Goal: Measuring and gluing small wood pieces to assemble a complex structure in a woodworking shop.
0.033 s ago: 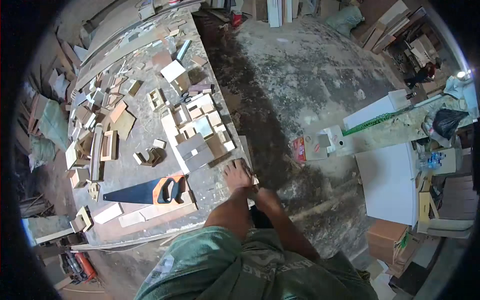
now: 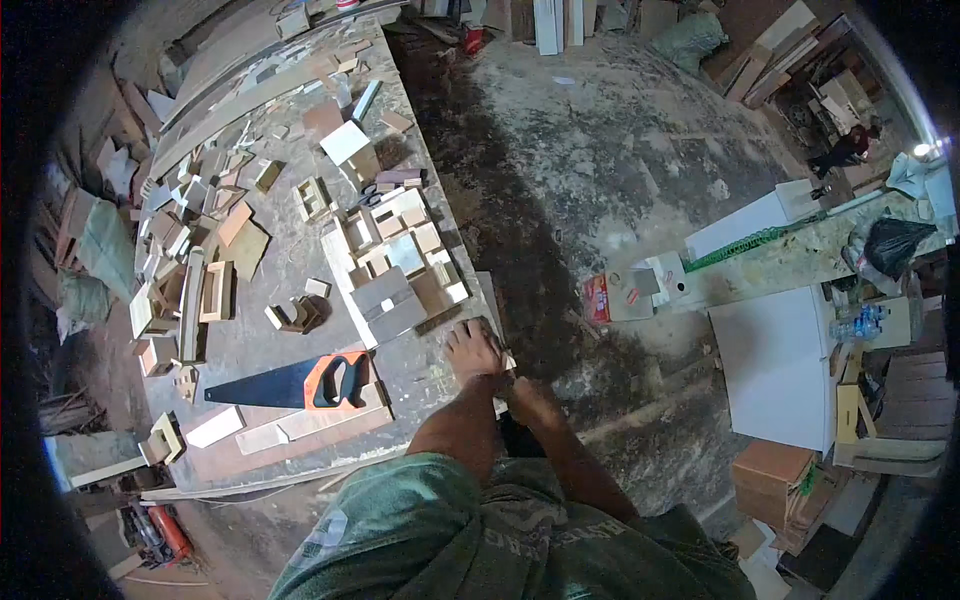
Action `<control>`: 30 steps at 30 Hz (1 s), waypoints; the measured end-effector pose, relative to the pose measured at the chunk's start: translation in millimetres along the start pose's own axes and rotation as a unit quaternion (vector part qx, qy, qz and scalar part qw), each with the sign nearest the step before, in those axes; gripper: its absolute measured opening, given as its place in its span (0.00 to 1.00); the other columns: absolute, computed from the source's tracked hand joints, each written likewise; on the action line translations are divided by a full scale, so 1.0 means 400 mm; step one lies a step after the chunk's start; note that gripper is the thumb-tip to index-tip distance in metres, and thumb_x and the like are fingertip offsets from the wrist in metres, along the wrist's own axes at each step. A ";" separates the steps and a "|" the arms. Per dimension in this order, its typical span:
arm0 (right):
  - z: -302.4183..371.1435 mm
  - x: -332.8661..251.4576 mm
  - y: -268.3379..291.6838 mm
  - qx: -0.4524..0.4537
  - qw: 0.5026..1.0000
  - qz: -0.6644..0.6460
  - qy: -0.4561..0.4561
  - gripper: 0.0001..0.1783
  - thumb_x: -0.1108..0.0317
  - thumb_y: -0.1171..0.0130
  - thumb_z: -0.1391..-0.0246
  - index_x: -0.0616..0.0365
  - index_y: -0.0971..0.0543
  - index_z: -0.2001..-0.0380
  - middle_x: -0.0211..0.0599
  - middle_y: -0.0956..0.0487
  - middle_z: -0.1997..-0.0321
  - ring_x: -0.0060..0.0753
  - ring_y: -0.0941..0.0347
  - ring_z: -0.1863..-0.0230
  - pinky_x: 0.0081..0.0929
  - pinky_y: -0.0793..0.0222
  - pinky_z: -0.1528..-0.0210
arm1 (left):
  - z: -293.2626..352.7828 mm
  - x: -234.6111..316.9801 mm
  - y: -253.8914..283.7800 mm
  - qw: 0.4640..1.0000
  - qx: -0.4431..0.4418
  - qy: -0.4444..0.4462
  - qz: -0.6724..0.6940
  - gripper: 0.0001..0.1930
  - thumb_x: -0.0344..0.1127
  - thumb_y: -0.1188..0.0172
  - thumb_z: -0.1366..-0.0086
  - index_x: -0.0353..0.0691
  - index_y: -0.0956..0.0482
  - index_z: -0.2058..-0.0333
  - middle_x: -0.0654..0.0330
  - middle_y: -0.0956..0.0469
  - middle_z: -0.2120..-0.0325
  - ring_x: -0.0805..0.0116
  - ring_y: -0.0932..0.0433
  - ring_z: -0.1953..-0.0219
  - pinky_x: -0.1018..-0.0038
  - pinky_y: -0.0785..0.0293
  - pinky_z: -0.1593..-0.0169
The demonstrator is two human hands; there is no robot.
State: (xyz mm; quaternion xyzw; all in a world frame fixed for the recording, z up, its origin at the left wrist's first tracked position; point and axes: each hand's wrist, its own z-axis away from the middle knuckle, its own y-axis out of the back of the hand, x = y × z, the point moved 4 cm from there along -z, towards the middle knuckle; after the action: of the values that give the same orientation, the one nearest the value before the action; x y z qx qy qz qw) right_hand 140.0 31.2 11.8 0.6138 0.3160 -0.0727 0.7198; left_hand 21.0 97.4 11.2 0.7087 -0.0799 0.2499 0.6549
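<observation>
At the right edge of the workbench (image 2: 415,385), my left hand (image 2: 474,348) lies palm down with its fingers spread over the top. A small pale piece of wood (image 2: 510,362) shows beside it at the edge. Just below, off the bench side, my right hand (image 2: 533,402) is closed; whatever it grips is hidden. A handsaw (image 2: 290,384) with an orange and black handle rests to the left on wood strips. Beyond my left hand stands a group of small wooden boxes (image 2: 405,240) on a white board, with a grey panel (image 2: 390,305) at its near end.
Wood offcuts (image 2: 235,222) and small box frames (image 2: 218,290) cover the bench's left side. Scissors (image 2: 371,194) lie behind the boxes. To the right are a red and white carton (image 2: 600,298), a large white panel (image 2: 770,360) and a cardboard box (image 2: 770,475). A person (image 2: 848,148) is far right.
</observation>
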 end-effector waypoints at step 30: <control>0.046 0.044 -0.149 -0.048 0.993 0.056 -0.092 0.17 0.56 0.52 0.40 0.59 0.23 0.67 0.42 0.26 0.69 0.37 0.28 0.68 0.37 0.27 0.66 | 0.010 -0.008 0.000 1.000 0.000 0.015 0.001 0.19 0.40 0.46 0.44 0.42 0.30 0.54 0.48 0.32 0.56 0.47 0.33 0.53 0.53 0.41 0.49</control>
State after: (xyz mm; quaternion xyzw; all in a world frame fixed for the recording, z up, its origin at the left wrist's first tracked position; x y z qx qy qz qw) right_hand 131.2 5.0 -47.0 0.5862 0.2162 -0.0731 0.7773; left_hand 19.2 93.0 9.7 0.7048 -0.0707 0.2615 0.6557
